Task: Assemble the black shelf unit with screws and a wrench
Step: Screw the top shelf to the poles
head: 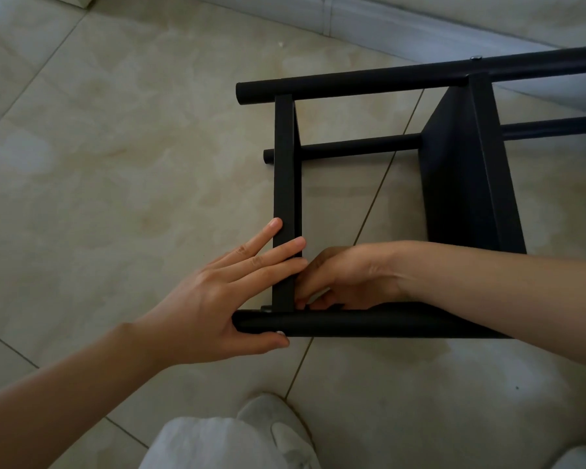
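Observation:
The black shelf unit (454, 184) lies on its side on the tiled floor. Its near tube (386, 324) runs left to right, and a narrow shelf panel (285, 164) meets it at the left end. My left hand (200, 299) clamps that corner, with straight fingers across the panel edge and the thumb under the tube end. My right hand (349, 275) reaches inside the frame behind the tube. Its fingers curl and pinch something small and dark at the joint, but what it is stays hidden. A silver screw head (476, 57) shows on the far tube (352, 82).
My white shoe (278, 424) and pale trouser leg (210, 445) are at the bottom, close to the near tube. A pale skirting board (386, 25) runs along the wall behind the unit. Beige floor tiles (115, 164) stretch to the left.

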